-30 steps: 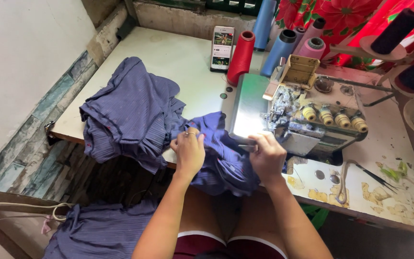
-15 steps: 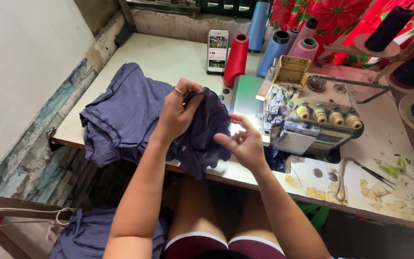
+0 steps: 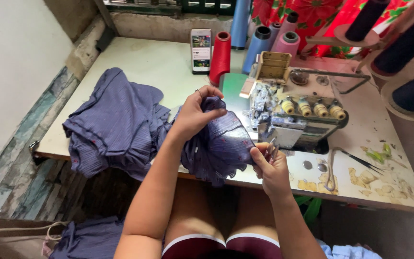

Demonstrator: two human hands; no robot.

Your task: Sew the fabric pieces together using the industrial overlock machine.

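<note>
Fabric (image 3: 216, 144) between left hand (image 3: 195, 112), right hand (image 3: 269, 165).

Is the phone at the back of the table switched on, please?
On: the phone stands upright near the red thread cone, and its screen shows lit, colourful pictures.

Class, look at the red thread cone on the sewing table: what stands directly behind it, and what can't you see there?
Behind the red thread cone stand a blue cone and the back wall. A phone stands propped beside it. The blue cone's base is hidden behind it.
</note>
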